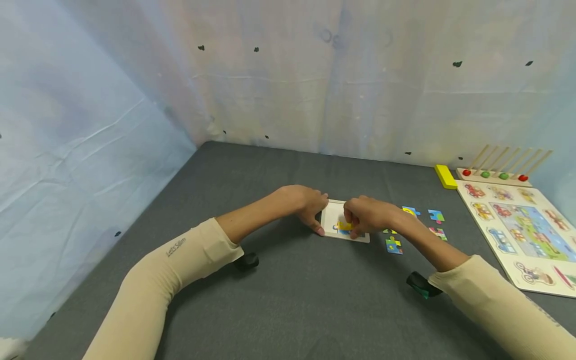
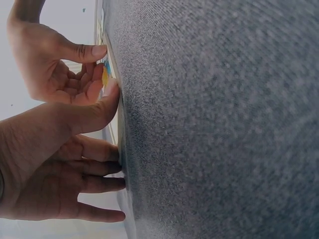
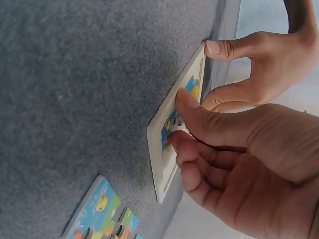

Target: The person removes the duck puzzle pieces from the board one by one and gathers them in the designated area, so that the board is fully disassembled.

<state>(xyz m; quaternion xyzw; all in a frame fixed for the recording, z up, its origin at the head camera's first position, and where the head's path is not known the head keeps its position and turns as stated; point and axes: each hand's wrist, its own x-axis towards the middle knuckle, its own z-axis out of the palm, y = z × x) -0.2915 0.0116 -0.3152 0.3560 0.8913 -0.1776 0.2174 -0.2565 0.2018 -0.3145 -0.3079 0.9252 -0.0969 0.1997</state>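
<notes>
A pale wooden puzzle tray lies flat on the dark cloth, with blue-and-yellow pieces fitted along its near side. At its left end is my left hand, thumb at the near corner and fingers at the far side, holding the tray between them. My right hand bends over the tray's right half. Its thumb rests at the near rim and its curled fingertips hold a puzzle piece with yellow on it down in the tray; the fingers partly cover this piece.
Loose jigsaw pieces lie to the right of the tray, partly behind the right forearm. Farther right are a large picture puzzle board, a yellow block and a pegged wooden stand with red and green beads. A pale curtain hangs behind.
</notes>
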